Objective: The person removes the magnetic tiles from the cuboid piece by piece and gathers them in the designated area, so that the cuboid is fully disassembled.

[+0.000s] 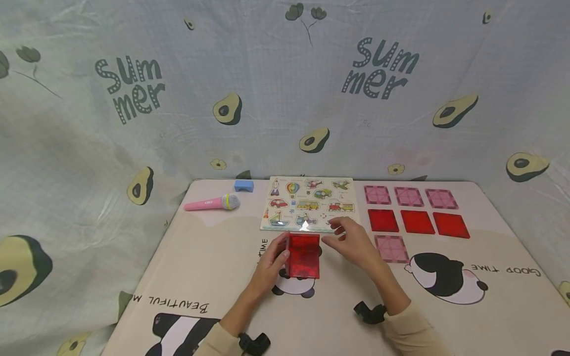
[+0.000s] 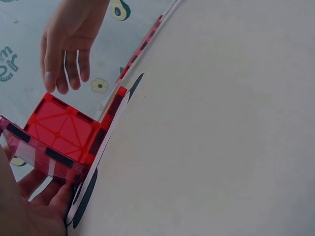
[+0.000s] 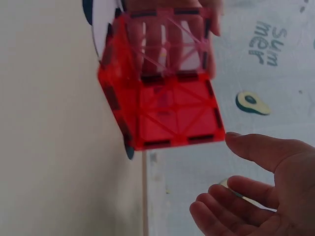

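Observation:
Translucent square tiles form a small open-sided structure near the table's middle. One red tile (image 1: 305,264) lies as its base, another red tile (image 3: 179,108) stands at the back, and a pink tile (image 2: 42,150) stands on the left. Against the outer face of the pink tile rests my left hand (image 1: 269,262), its fingers fairly straight and visible through the tile. To the right of the structure hovers my right hand (image 1: 354,242), fingers apart and holding nothing. Its thumb tip is very near the back red tile's upper corner; I cannot tell whether they touch.
Behind the structure lies a picture puzzle board (image 1: 307,203). Flat pink tiles (image 1: 392,248) and red tiles (image 1: 417,222) lie in rows at the right. A pink toy microphone (image 1: 209,203) and a blue block (image 1: 244,186) are at the back left.

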The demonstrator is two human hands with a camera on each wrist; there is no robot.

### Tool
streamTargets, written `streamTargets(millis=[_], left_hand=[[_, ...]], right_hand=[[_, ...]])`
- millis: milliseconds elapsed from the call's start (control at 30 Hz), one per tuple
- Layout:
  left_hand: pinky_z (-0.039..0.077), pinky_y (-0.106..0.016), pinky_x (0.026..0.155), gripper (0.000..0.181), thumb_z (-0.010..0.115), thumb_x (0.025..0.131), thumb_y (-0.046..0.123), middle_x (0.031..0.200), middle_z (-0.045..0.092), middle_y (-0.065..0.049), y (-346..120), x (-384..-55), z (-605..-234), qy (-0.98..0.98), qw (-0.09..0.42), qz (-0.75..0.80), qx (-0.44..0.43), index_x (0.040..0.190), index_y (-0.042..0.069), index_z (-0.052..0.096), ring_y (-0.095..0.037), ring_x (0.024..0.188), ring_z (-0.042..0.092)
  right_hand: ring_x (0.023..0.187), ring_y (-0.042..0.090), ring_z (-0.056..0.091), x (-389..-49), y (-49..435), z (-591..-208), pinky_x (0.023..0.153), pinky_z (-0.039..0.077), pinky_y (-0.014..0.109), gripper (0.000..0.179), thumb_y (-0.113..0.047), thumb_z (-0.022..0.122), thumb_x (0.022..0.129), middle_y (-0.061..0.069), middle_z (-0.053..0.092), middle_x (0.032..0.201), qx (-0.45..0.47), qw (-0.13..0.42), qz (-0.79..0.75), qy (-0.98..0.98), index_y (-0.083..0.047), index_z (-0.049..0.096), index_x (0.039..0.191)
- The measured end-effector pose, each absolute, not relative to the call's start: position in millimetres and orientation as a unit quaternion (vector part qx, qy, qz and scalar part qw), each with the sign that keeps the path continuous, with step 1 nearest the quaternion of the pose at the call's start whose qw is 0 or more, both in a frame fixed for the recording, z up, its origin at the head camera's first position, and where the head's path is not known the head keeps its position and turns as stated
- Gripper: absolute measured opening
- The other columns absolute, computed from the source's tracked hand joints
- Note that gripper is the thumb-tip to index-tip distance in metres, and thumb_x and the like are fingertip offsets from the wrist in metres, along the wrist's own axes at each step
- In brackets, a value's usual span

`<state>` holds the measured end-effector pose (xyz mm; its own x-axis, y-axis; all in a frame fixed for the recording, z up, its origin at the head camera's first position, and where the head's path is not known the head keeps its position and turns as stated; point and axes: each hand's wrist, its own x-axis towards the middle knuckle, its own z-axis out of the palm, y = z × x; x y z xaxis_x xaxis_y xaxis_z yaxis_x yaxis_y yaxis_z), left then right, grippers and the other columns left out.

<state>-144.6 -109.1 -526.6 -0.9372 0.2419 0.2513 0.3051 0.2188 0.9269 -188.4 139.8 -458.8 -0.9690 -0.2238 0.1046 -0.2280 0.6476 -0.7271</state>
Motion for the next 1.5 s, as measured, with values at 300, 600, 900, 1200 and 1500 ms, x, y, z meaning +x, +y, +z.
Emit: streamTargets(millis=[300,600,900,1200,1500], left_hand=[[0.047,-0.05,0.11,0.051,0.045,0.104,0.018,0.151,0.048,-0.015,-109.5,-147.0,-530.1,-0.783,0.035,-0.595,-0.18,0.154,0.013,0.036,-0.037,0.136,0.051],[0.049,-0.044,0.11,0.051,0.045,0.104,0.02,0.151,0.048,-0.011,-109.4,-146.0,-528.1,-0.788,0.035,-0.589,-0.176,0.155,0.016,0.036,-0.034,0.135,0.052],[0.048,-0.045,0.112,0.052,0.046,0.104,0.021,0.151,0.048,-0.009,-109.9,-145.8,-527.9,-0.793,0.03,-0.585,-0.169,0.155,0.016,0.036,-0.031,0.136,0.051],[0.047,-0.029,0.11,0.052,0.047,0.103,0.022,0.15,0.048,-0.008,-110.0,-144.8,-527.2,-0.797,0.03,-0.581,-0.164,0.154,0.018,0.037,-0.028,0.135,0.052],[0.049,-0.031,0.107,0.052,0.048,0.103,0.024,0.149,0.049,-0.006,-109.3,-144.1,-526.1,-0.797,0.025,-0.582,-0.157,0.153,0.028,0.037,-0.027,0.134,0.052]], right_hand=[[0.1,0.023,0.067,-186.2,125.0,-469.9,0.087,0.062,0.039,0.044,-0.02,0.076,0.088,0.011,0.069,0.114,0.158,0.008,0.409,-0.899,-0.003,0.062,0.126],[0.1,0.022,0.069,-186.6,115.5,-479.2,0.087,0.062,0.037,0.034,-0.011,0.073,0.09,0.009,0.072,0.113,0.167,-0.001,0.41,-0.897,-0.004,0.064,0.122],[0.099,0.018,0.069,-186.8,112.6,-488.2,0.09,0.061,0.037,0.028,-0.013,0.071,0.092,0.006,0.073,0.111,0.17,-0.005,0.405,-0.898,-0.007,0.066,0.119],[0.083,0.013,0.062,-186.3,113.6,-489.1,0.083,0.061,0.031,0.019,-0.014,0.07,0.093,0.002,0.073,0.099,0.167,-0.002,0.401,-0.901,-0.009,0.066,0.111],[0.08,0.013,0.06,-186.1,114.9,-489.0,0.077,0.059,0.025,0.018,-0.015,0.067,0.095,0.004,0.074,0.102,0.158,-0.004,0.411,-0.898,-0.01,0.065,0.113]])
